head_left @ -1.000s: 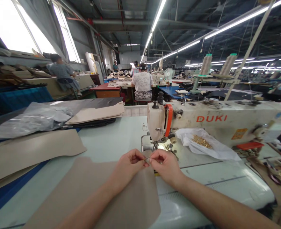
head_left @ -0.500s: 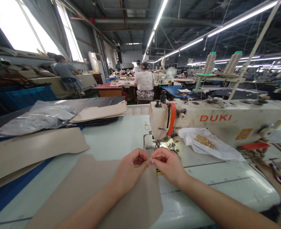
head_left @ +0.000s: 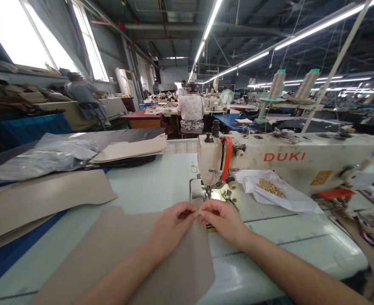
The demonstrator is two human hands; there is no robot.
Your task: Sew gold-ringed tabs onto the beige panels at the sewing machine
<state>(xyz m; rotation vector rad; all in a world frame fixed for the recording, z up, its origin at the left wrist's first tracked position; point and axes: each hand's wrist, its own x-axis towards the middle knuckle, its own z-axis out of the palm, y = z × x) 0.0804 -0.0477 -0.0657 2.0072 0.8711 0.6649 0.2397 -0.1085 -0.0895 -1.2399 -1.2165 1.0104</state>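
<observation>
My left hand (head_left: 177, 222) and my right hand (head_left: 220, 218) meet fingertip to fingertip in front of the sewing machine (head_left: 210, 161). Both are closed in a pinch on something small between them, too tiny to make out. Beneath them a large taupe panel, leather-like (head_left: 174, 267), lies flat on the pale green table (head_left: 253, 267). Its narrow upper end reaches close to the lit needle area, just beyond my fingers. Right of the needle, small gold-coloured metal pieces (head_left: 269, 187) sit in a white plastic bag (head_left: 298, 202) on the machine bed.
More taupe panels (head_left: 47, 190) lie at the left over a blue surface. Behind them are a clear plastic bag (head_left: 47, 154) and a stack of beige pieces (head_left: 129, 150). Thread cones (head_left: 276, 84) stand beyond the machine. A person (head_left: 191, 110) sits ahead with their back turned.
The view has shifted slightly. My hands stay together over the panel in the same pinch, with only a small change in the fingers.
</observation>
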